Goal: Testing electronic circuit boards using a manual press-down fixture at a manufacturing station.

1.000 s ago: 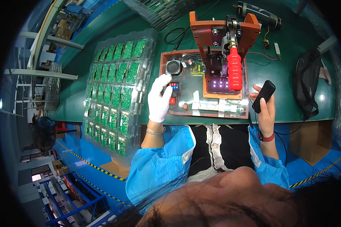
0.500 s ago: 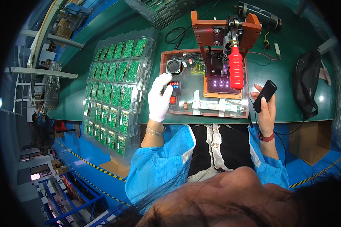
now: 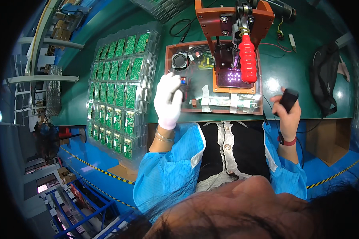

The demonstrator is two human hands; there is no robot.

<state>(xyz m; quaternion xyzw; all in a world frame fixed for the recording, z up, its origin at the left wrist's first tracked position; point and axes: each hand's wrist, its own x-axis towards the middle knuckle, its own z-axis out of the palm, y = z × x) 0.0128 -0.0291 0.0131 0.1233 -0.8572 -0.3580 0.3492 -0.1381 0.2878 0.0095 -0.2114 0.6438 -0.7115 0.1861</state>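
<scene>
My left hand (image 3: 168, 102), in a white glove, is over the left edge of a test fixture (image 3: 187, 109) with its fingers stretched out and nothing visible in them. It partly covers a small lit display (image 3: 183, 80) beside a round black speaker (image 3: 180, 61). To the right of the fixture, my bare right hand (image 3: 288, 119) grips a black oblong device (image 3: 288, 100), which is slightly blurred. A red ribbed lever handle (image 3: 248, 60) hangs from the orange clamp (image 3: 215, 18). Below it, several white lights glow through a dark plate (image 3: 233, 77).
Left of the fixture, a clear plastic tray (image 3: 150, 73) bears rows of green circuit boards (image 3: 119, 75). A black bag (image 3: 323, 85) lies on the right of the green table (image 3: 277, 73). Behind the clamp are a black cylinder (image 3: 281, 10) and loose wires. Another tray (image 3: 163, 10) is at the back.
My right hand has moved right, away from the fixture, and tilted the black device. My left hand has drawn slightly toward me relative to the fixture. The whole view has shifted a little.
</scene>
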